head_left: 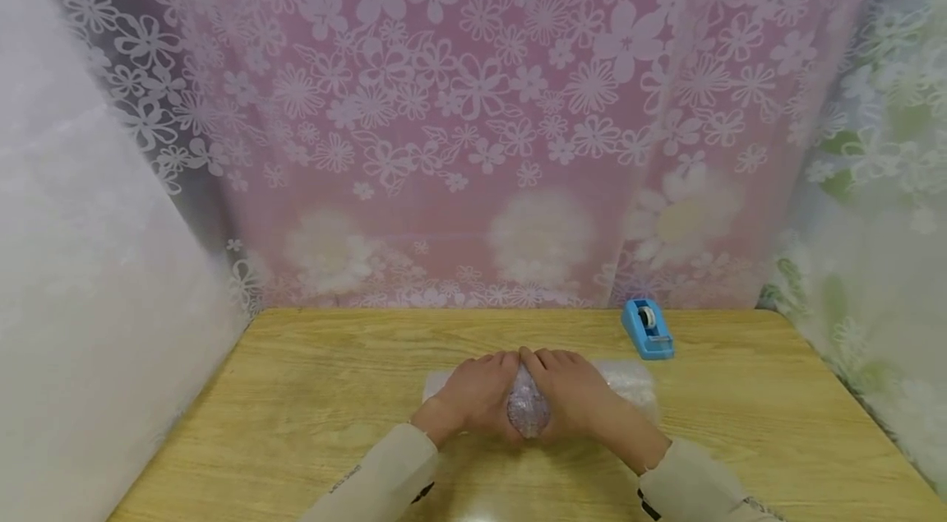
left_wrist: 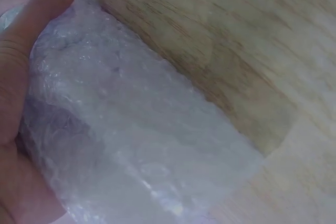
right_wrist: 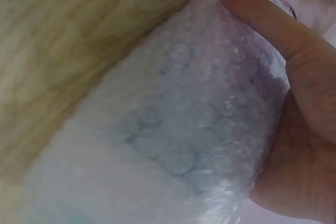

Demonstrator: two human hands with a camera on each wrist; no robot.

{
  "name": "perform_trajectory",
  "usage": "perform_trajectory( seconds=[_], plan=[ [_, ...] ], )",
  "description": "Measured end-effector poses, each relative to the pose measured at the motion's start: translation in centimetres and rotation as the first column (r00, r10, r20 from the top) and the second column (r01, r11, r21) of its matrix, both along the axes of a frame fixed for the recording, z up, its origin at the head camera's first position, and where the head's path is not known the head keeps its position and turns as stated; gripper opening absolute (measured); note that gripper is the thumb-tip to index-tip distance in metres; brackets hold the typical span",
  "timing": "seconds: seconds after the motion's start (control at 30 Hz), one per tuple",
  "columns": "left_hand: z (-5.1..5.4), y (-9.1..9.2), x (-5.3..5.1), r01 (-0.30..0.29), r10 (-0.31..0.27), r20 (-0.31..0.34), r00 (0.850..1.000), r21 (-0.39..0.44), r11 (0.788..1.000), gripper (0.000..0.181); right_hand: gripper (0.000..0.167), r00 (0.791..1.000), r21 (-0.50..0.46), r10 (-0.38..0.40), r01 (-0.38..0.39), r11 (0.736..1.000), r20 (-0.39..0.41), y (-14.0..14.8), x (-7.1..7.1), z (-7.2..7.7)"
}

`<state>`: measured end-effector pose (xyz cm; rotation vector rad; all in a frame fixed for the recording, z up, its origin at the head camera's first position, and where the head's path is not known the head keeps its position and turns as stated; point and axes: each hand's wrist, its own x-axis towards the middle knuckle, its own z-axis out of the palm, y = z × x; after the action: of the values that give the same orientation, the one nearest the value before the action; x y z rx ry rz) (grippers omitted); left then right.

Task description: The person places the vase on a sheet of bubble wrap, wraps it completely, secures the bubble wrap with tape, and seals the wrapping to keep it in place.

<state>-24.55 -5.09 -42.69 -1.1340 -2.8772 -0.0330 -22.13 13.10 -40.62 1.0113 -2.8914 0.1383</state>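
Nearest are two pale sleeves, the left sleeve (head_left: 385, 468) and the right sleeve (head_left: 695, 481), each with a small dark strip by its cuff. A bright patch of glare lies on the table between them.

Just beyond the cuffs, the left hand (head_left: 477, 394) and the right hand (head_left: 580, 390) are both closed around one bundle of bubble wrap (head_left: 528, 407), one at either side of its middle. Their fingertips come close together at the top. Between the hands the wrap shows a purple tint; it also sticks out past the outer side of each hand, more plainly beside the right one. The right wrist view shows faint blue-green patches through the plastic; what is inside cannot be told.

Under and around the hands spreads the wood-grain table (head_left: 333, 374). Beyond the right hand and farther to the right, near the table's far edge, stands a blue tape dispenser (head_left: 651, 337) with a roll of tape (head_left: 648, 317) in it.

Past that edge, straight ahead of the hands, hangs a pink curtain (head_left: 473, 94) with white flowers. A whitish sheet (head_left: 96, 242) hangs off to the left of the hands, and a flowered one with green leaves (head_left: 895, 259) to the right.
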Motion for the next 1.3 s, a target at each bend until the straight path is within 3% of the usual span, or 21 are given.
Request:
perform_trajectory(
  seconds=[0.37,0.63,0.93,1.13,1.3],
  plan=[
    [-0.8,-0.7,-0.2,0.024,-0.026,0.026,0.999,0.083,0.996,0.113,0.103,0.999,-0.111,0.020,-0.016,0.994,0.033,1.1,-0.9,-1.6],
    [-1.1,-1.2,-0.2,0.051,-0.056,0.036,0.998,0.138,0.989,0.116,0.100,0.998,-0.116,0.041,-0.036,0.993,0.039,1.4,-1.1,-1.7],
    [-0.8,-0.9,-0.4,0.050,-0.059,0.064,0.996,0.139,0.989,0.102,0.099,0.997,-0.139,0.063,-0.056,0.989,0.046,1.9,-1.7,-1.9],
    [-0.3,-0.3,-0.8,0.012,-0.024,0.112,0.993,0.108,0.994,0.094,0.106,0.989,-0.143,0.074,-0.055,0.988,0.127,2.2,-2.3,-1.6],
    [0.2,0.2,-0.8,-0.001,-0.011,0.138,0.990,0.088,0.996,0.089,0.114,0.969,-0.153,0.075,-0.040,0.987,0.236,2.8,-2.1,-0.8]
  ],
)
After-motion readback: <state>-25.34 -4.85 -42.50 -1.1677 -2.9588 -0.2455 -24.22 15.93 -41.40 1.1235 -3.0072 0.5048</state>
